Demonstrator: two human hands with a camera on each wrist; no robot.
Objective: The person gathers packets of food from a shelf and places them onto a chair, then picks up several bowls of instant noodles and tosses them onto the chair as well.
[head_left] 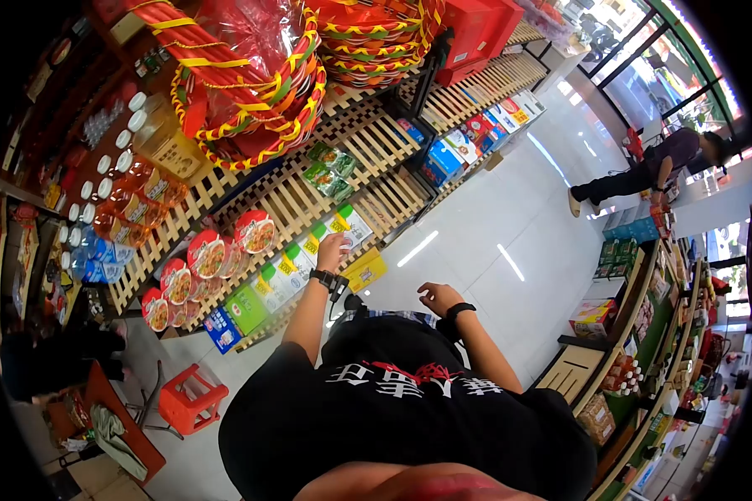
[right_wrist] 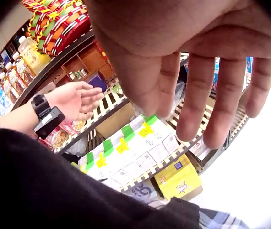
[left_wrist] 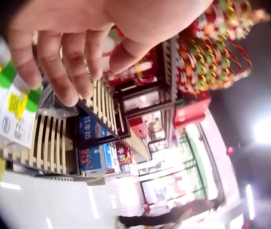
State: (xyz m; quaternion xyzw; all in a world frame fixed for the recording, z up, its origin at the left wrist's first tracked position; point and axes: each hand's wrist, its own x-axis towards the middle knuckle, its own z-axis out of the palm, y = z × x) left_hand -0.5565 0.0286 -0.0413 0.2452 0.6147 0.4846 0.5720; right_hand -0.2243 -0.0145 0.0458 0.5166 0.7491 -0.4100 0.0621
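The left hand (head_left: 332,253) is over the lower slatted shelf, beside a row of white and green cartons (head_left: 316,242); its fingers hang relaxed and hold nothing in the left wrist view (left_wrist: 73,52). Whether it touches a carton cannot be told. The right hand (head_left: 441,298) hovers over the floor in front of the body, fingers loosely bent and empty; in the right wrist view its fingers (right_wrist: 200,95) hang down. That view also shows the left hand (right_wrist: 75,101) with fingers extended, above the cartons (right_wrist: 140,143). A yellow box (head_left: 365,270) lies below the shelf edge.
Green packets (head_left: 330,171) lie on the upper shelf (head_left: 267,196). Bowl noodles (head_left: 211,255), bottles (head_left: 134,188) and woven baskets (head_left: 251,92) stand to the left. A red stool (head_left: 192,399) is at lower left. Another person (head_left: 660,171) is at right, near stocked shelves (head_left: 643,317).
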